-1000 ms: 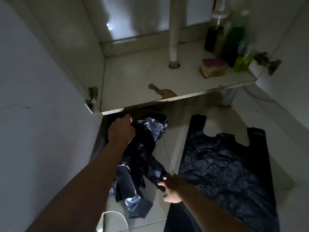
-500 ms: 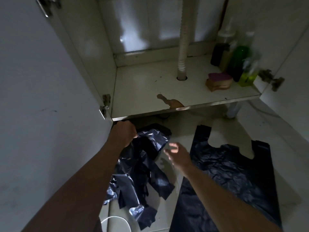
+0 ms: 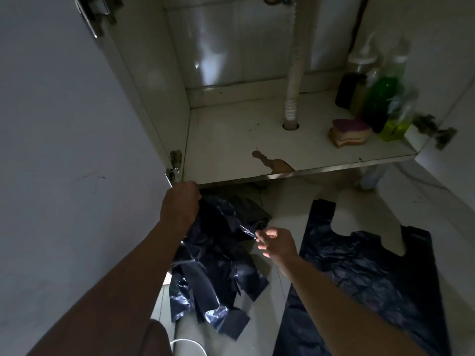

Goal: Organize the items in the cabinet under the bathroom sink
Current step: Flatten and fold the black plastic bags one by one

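The crumpled black bag (image 3: pixel 218 255) is hanging in front of the cabinet (image 3: pixel 231 134), down below its front edge and over the floor (image 3: pixel 285 201). The loose, torn-looking ends trail onto the tiles. The left hand (image 3: pixel 181 204) has the top of it bunched in a closed fist, right under the lower left corner of the cabinet opening and just beside the lower hinge (image 3: pixel 175 160).

The right hand (image 3: pixel 279 244) is out at the bag's right side with the fingers (image 3: pixel 262 236) loosely curled, and the tips sit right at a shiny fold of plastic. It's blurry there, so I honestly can't tell if it's pinching that fold or only touching it.

To the right of all that, a second black bag (image 3: pixel 359 273) lies spread flat on the floor, handles pointing toward the cabinet.

Inside, the cabinet's bottom panel is mostly bare white, with a chipped brown patch (image 3: pixel 279 164) at the front edge. The corrugated drain hose (image 3: pixel 293 98) comes down through a hole around the middle. A sponge (image 3: pixel 350 133) with a purple top sits at the right near the front. Behind it, in the right back corner, there's a cluster: a green bottle (image 3: pixel 383 98), a yellow-green spray bottle (image 3: pixel 395 127), a dark bottle (image 3: pixel 347 91) and a clear white-capped one (image 3: pixel 362 57), all standing close together.

The left door (image 3: pixel 64 124) is swung open and fills the left side of the view. A loop of white cable (image 3: pixel 190 343) pokes in at the bottom.
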`<action>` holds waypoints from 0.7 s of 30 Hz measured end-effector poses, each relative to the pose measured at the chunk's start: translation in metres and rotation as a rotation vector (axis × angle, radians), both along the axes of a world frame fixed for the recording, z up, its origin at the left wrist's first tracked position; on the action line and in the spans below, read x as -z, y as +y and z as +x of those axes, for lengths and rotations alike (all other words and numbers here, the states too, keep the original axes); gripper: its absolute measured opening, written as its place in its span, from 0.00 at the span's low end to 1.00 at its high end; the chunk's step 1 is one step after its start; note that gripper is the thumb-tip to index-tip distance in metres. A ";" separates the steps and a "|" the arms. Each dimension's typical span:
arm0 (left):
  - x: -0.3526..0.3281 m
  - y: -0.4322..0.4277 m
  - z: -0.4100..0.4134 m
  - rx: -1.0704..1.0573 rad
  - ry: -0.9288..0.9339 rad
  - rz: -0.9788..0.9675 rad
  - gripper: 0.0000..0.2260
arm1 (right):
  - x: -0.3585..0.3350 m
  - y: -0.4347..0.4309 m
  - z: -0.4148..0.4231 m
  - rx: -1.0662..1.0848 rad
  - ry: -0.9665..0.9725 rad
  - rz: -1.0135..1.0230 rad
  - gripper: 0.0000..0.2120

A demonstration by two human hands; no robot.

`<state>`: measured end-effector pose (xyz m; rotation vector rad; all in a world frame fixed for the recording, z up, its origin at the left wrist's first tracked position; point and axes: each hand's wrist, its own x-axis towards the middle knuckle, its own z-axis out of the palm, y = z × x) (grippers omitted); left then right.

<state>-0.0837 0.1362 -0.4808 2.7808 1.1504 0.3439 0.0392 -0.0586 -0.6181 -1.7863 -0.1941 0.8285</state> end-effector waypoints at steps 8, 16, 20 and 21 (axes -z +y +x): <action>-0.064 -0.016 0.017 0.010 -0.580 0.269 0.08 | 0.026 0.015 -0.035 -0.243 -0.307 -0.391 0.10; -0.141 -0.023 0.051 0.191 -0.811 0.325 0.08 | 0.019 0.009 -0.048 -0.449 -0.289 -0.538 0.20; -0.153 -0.034 0.066 0.283 -0.859 0.181 0.06 | -0.042 -0.019 0.010 -0.097 -0.424 -0.316 0.24; -0.157 -0.038 0.071 0.329 -0.860 0.120 0.06 | -0.066 -0.026 0.026 -0.049 -0.439 -0.147 0.28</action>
